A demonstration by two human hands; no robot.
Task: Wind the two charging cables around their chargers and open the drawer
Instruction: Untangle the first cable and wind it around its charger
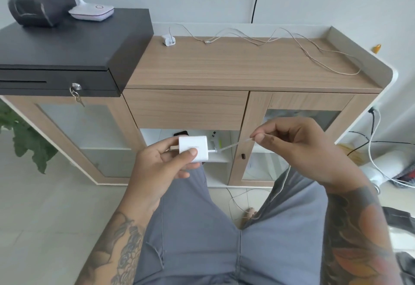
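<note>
The left hand [161,165] grasps a white charger [193,149] above the lap, and the right hand [292,147] pinches its cable [233,144] pulled straight from the plug; the rest of the cable hangs down to the floor, so I think the loose end may catch on a leg or foot while winding, and a strong pull could bend the connector. Farther away, the drawer [186,108] is closed, and the second charger [168,40] lies on the cabinet top [224,69] with its cable [292,40] spread in loops that may tangle when lifted.
</note>
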